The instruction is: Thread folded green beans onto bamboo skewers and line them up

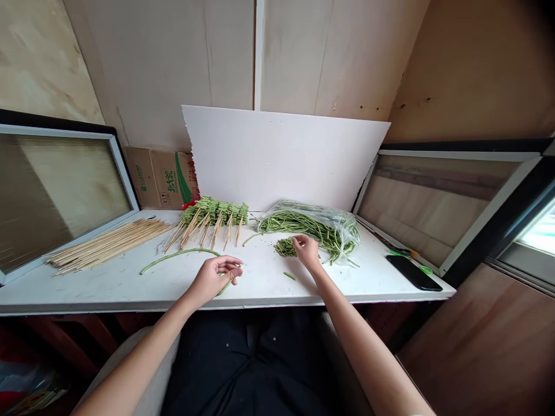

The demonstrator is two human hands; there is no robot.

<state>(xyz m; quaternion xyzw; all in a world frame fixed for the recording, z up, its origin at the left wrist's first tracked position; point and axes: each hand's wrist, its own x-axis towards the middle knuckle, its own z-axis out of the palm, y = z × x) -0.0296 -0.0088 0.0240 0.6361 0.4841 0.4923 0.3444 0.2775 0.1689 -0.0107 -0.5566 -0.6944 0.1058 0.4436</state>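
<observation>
My left hand (215,276) is curled closed around a long green bean (177,253). The bean arcs out to the left across the white table, and a short end shows below my fingers. Over a small pile of cut bean pieces (285,247), the fingers of my right hand (306,248) are pinched together; whatever is in them is too small to tell. One loose bean piece (289,275) lies on the table between my hands. Behind the pile is a clear plastic bag (312,211) full of long beans, some spilling from its right end.
Bean skewers (217,214) are stacked at the back, their sticks pointing toward me. Bare bamboo sticks (113,242) lie at the left. A black phone (413,272) rests near the right edge. A white board (281,159) and a cardboard box (160,179) stand behind.
</observation>
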